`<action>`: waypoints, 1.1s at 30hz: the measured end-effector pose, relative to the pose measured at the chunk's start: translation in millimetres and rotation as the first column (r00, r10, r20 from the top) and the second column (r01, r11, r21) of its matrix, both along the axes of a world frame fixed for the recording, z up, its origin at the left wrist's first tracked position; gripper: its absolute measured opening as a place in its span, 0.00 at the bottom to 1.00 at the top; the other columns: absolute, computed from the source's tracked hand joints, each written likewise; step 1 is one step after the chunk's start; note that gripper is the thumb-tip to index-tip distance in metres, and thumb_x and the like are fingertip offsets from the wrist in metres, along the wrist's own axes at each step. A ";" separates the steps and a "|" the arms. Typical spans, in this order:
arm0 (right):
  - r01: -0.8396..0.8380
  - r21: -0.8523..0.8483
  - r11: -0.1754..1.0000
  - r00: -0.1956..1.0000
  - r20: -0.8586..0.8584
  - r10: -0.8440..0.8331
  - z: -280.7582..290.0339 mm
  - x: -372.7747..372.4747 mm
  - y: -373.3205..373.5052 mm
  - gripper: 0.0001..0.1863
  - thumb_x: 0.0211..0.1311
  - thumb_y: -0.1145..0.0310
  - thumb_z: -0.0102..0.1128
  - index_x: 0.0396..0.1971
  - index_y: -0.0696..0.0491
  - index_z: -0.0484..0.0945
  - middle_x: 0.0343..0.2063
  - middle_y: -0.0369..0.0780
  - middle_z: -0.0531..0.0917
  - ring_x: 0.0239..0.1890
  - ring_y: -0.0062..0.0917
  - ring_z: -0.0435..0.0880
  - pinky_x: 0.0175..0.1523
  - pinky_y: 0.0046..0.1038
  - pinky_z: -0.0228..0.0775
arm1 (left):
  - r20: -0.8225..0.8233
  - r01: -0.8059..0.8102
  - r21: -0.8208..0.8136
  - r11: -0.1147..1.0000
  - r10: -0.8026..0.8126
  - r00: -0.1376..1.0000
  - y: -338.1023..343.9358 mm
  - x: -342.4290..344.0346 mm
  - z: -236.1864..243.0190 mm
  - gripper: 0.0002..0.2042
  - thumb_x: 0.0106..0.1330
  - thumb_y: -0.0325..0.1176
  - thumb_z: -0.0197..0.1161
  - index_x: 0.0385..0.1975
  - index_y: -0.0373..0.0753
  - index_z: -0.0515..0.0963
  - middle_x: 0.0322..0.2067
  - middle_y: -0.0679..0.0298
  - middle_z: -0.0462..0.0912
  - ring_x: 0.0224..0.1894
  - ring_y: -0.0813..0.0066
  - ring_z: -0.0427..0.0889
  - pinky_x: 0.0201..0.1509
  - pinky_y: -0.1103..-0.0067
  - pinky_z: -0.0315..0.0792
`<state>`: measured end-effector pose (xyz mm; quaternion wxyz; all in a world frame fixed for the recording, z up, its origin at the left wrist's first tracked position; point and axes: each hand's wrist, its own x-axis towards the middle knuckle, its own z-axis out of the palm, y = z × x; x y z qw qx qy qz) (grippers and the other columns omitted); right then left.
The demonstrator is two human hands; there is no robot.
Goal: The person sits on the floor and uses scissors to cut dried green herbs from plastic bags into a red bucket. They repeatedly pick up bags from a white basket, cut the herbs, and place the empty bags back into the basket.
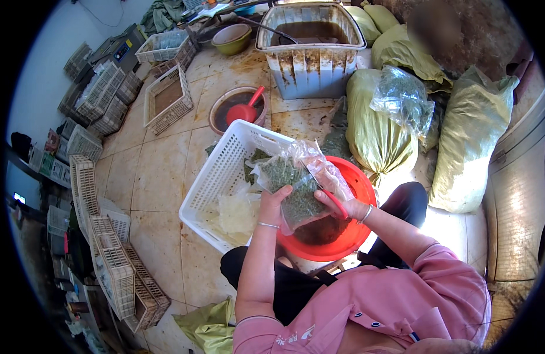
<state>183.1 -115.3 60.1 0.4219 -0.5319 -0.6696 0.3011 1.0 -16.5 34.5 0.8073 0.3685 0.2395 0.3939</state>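
1. Head view: a clear plastic bag [293,184] of green dried leaf is held over the left edge of a red basin [325,255].
2. Left hand [275,203]: its grip holds the bag's lower left side.
3. Right hand [347,207]: its grip holds red-handled scissors [337,205] against the bag's right side.
4. White crate [216,168]: on the floor, right edge beside the basin.

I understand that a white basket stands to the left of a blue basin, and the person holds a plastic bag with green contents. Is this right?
Not quite: the basin is red, not blue, as the head view shows. The white basket and plastic bag are as you say.
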 end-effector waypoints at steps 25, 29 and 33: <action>-0.089 -0.551 0.830 0.941 -0.319 -0.111 9.5 8.7 3.0 0.31 0.66 0.42 0.43 0.29 0.60 0.73 0.11 0.36 0.73 0.11 0.20 0.72 0.16 0.20 0.61 | -0.047 0.056 0.065 0.996 -0.053 0.997 -2.1 4.7 -1.0 0.31 0.48 0.29 0.70 0.55 0.34 0.66 0.48 0.63 0.76 0.48 0.71 0.75 0.54 0.75 0.68; -0.028 -0.385 0.923 0.924 -0.362 -0.123 7.9 2.6 6.9 0.29 0.66 0.44 0.46 0.30 0.61 0.74 0.10 0.35 0.72 0.10 0.19 0.72 0.15 0.20 0.61 | -0.100 0.070 0.116 0.991 -0.058 0.993 -4.3 3.7 -2.7 0.31 0.48 0.28 0.70 0.55 0.34 0.66 0.48 0.62 0.76 0.49 0.71 0.75 0.55 0.75 0.68; -0.023 -0.473 0.881 0.935 -0.321 -0.148 18.5 6.1 11.8 0.28 0.66 0.47 0.47 0.33 0.62 0.75 0.12 0.36 0.74 0.10 0.18 0.73 0.15 0.19 0.62 | -0.061 0.070 0.084 0.994 -0.065 0.996 -7.5 4.7 4.7 0.30 0.48 0.28 0.69 0.55 0.34 0.67 0.47 0.62 0.76 0.49 0.71 0.75 0.55 0.75 0.68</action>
